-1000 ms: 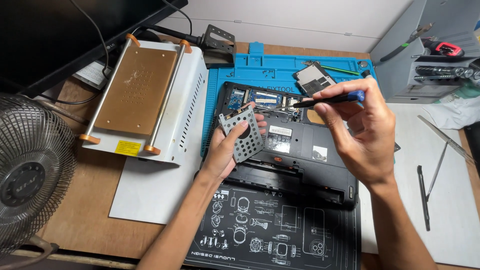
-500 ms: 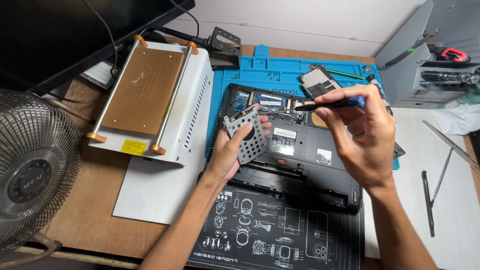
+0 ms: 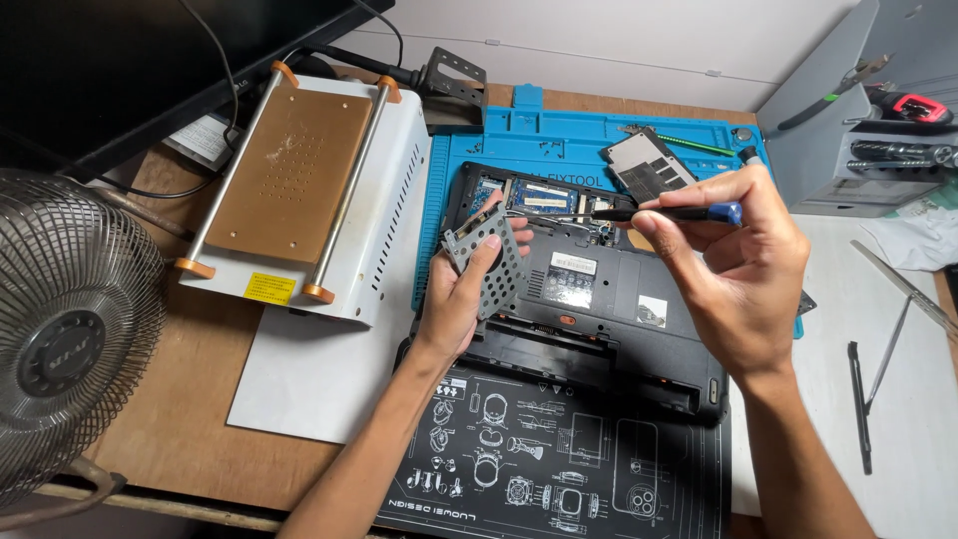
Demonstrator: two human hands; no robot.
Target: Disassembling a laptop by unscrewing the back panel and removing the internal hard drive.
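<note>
- While the left hand (image 3: pixel 461 299) grips a perforated metal drive caddy (image 3: pixel 486 262), its fingers are curled around the lower edge and the thumb presses the face, so the hand is closed on it and tilts the bracket up toward the other hand.
- The right hand (image 3: pixel 733 265) pinches a blue-handled screwdriver (image 3: pixel 671 213) between thumb and 2 fingertips, its other fingers loosely bent; the thin shaft lies nearly level and its tip reaches the caddy's upper corner, a fine grip that appears suited to a small screw.
- Both are held just above an opened laptop (image 3: pixel 599 299) lying bottom-up near the middle of the desk, its uncovered bay with green circuit parts toward the far edge.
- A blue silicone repair mat (image 3: pixel 559 140) lies under the laptop's far half, and a black mat with white diagrams (image 3: pixel 539 469) under its near half, at the desk's front edge; each seems meant to protect the surface and keep parts from rolling.
- A removed drive (image 3: pixel 647 165) rests on the blue mat beyond the laptop, set aside out of the working area.
- A white heating-plate machine (image 3: pixel 309 190) with a copper-coloured top stands toward the left, a wire-guarded fan (image 3: pixel 70 329) at the left edge.
- Thin metal tools (image 3: pixel 878 349) lie on the white surface at the right.
</note>
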